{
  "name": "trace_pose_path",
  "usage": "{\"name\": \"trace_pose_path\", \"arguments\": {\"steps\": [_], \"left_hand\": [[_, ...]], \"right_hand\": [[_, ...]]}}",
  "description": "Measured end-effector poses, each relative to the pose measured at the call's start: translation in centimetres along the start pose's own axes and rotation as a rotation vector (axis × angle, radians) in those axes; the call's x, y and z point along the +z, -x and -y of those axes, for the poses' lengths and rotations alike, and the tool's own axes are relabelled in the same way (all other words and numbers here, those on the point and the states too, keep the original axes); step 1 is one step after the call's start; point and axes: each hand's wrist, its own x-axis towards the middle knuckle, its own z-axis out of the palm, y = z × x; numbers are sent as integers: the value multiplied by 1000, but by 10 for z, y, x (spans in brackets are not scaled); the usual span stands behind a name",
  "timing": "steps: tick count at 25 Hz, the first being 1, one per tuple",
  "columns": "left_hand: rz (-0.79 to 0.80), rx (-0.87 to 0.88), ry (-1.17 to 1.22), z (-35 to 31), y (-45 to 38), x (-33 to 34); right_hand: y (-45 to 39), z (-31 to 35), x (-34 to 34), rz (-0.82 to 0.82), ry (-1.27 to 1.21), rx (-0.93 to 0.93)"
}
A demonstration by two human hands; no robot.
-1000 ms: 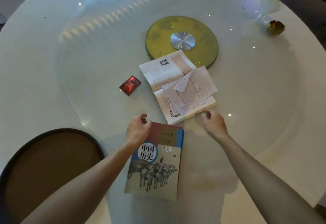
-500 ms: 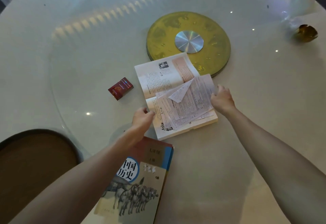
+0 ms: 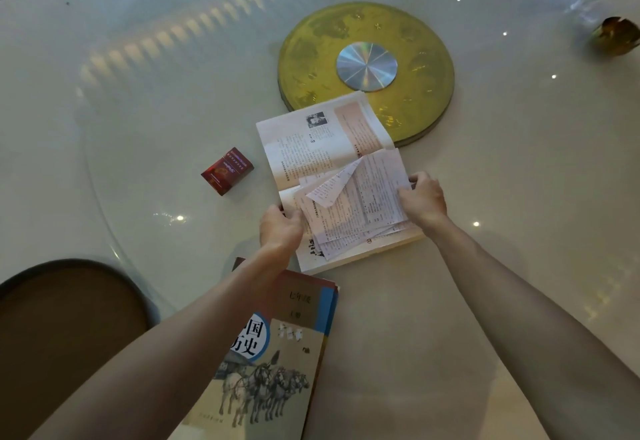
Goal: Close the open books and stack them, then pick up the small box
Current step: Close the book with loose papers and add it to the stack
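Note:
An open book (image 3: 311, 148) lies in the middle of the white round table (image 3: 519, 231), with loose folded sheets (image 3: 360, 204) piled on its near page. My left hand (image 3: 280, 228) holds the book's near left edge. My right hand (image 3: 424, 199) grips the right edge of the loose sheets and page. A closed history textbook (image 3: 277, 363) with horses on its cover lies near me, partly under my left forearm. A small red box (image 3: 227, 171) sits to the left of the open book, apart from both hands.
A yellow disc with a silver centre (image 3: 367, 65) sits just beyond the open book, under the glass turntable. A small brown-gold object (image 3: 614, 36) is at the far right. A dark round chair seat (image 3: 65, 328) is at the lower left, beside the table.
Both hands moved away from the closed textbook and forward onto the open book. My left hand took its near left edge, my right hand its right edge with the sheets.

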Motion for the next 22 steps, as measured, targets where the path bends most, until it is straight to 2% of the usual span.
{"name": "trace_pose_path", "arguments": {"steps": [9,14,22], "left_hand": [[202,-3,200,-36,19,8],[270,54,116,-36,51,22],[385,-116,74,21,104,6]], "right_hand": [[24,-43,-52,129,-466,340],[72,-78,-71,142,-609,351],[175,-135,-64,120,-705,423]]}}
